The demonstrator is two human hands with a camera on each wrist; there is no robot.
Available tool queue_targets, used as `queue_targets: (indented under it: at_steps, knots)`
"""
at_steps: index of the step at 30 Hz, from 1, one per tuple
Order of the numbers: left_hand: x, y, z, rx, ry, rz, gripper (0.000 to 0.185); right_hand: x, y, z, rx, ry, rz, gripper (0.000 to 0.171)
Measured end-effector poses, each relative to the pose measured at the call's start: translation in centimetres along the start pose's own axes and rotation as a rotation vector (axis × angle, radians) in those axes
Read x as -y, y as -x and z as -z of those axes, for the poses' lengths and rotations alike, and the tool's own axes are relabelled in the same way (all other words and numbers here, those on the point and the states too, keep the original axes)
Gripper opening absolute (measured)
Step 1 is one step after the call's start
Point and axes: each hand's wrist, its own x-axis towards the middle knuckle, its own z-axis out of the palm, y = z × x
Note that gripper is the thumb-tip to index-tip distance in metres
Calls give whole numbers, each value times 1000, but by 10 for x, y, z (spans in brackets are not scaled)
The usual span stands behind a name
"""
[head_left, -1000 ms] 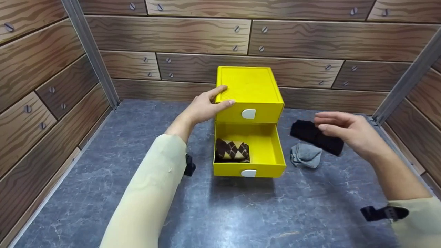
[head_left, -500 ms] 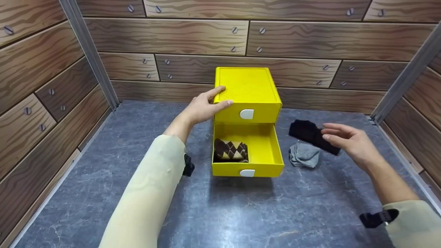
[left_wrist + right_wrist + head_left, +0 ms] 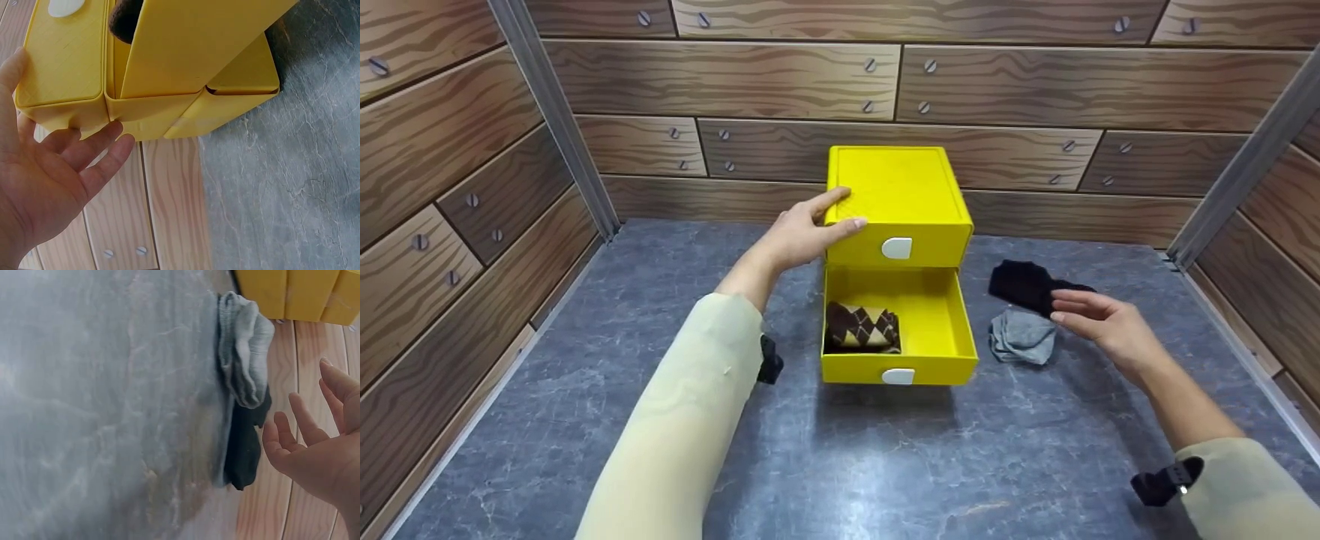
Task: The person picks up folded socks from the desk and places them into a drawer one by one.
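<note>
- two drawers make up the small square yellow plastic cabinet point(image 3: 898, 196); the upper one is pushed in, the lower yellow drawer point(image 3: 900, 324) is pulled out toward the person
- one folded brown-and-tan argyle knit sock point(image 3: 862, 328) lies in the left half of that open drawer; its right half shows bare smooth yellow floor
- each drawer front carries a white half-round tab handle point(image 3: 897, 248)
- left hand point(image 3: 804, 232) rests on the cabinet's top left front corner, fingers straight and slightly spread, thumb on the lid
- right hand point(image 3: 1104, 324) hovers just right of the socks on the slab, fingers extended and loosely apart, gripping nothing
- crumpled soft grey sock point(image 3: 1023, 337) lies just right of the drawer, touching a black folded sock point(image 3: 1024, 283) behind it
- all sit on a grey marbled stone-look surface point(image 3: 885, 465), walled by wood-grain panels point(image 3: 735, 75) with screw heads
</note>
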Motion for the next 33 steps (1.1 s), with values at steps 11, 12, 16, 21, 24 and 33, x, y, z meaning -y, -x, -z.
queue_targets:
  at_steps: [11, 12, 16, 21, 24, 33]
  knots:
    - [2, 0, 0, 2, 13, 17, 84, -12, -7, -15, -16, 79, -12, 54]
    - [2, 0, 0, 2, 12, 16, 84, -14, -8, -16, -13, 77, -12, 54]
    - [1, 0, -1, 3, 14, 7, 84, -18, -9, -20, -8, 101, -26, 54]
    - [0, 0, 0, 7, 19, 7, 84, -21, -11, -23, 9, 178, -66, 58]
    - [1, 0, 0, 4, 19, 5, 83, -22, -11, -25, 26, 196, -75, 57]
    - [1, 1, -1, -1, 20, 13, 84, -28, -12, -28, 90, 260, -99, 57]
